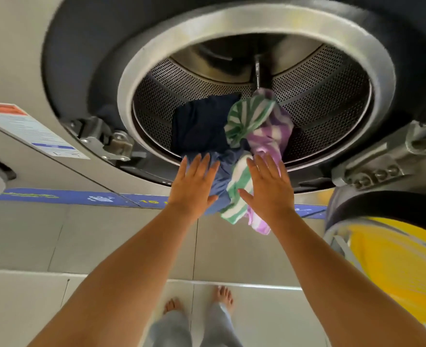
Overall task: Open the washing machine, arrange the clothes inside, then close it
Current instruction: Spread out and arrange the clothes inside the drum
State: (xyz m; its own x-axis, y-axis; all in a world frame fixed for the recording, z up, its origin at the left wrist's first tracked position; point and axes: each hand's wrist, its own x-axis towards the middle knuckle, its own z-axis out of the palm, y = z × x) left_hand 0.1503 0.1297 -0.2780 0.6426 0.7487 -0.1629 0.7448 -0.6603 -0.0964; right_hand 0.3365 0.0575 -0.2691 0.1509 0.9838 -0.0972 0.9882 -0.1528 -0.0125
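Note:
The washing machine stands open, its steel drum rim (136, 78) wide in front of me. Inside lies a dark navy garment (199, 121). A green, white and purple striped cloth (254, 116) spills from the drum over the lower rim and hangs outside. A blue garment (223, 179) hangs beside it between my hands. My left hand (194, 186) is flat with fingers spread, pressing on the blue garment. My right hand (269, 189) is flat too, fingers apart, against the striped cloth. Neither hand grips anything.
The round door (395, 246), with a yellow inside, hangs swung out at the lower right on its hinge (382, 161). A latch bracket (106, 144) sits left of the opening. A label (31, 128) is on the left panel. My bare feet (222, 296) stand on grey tiles.

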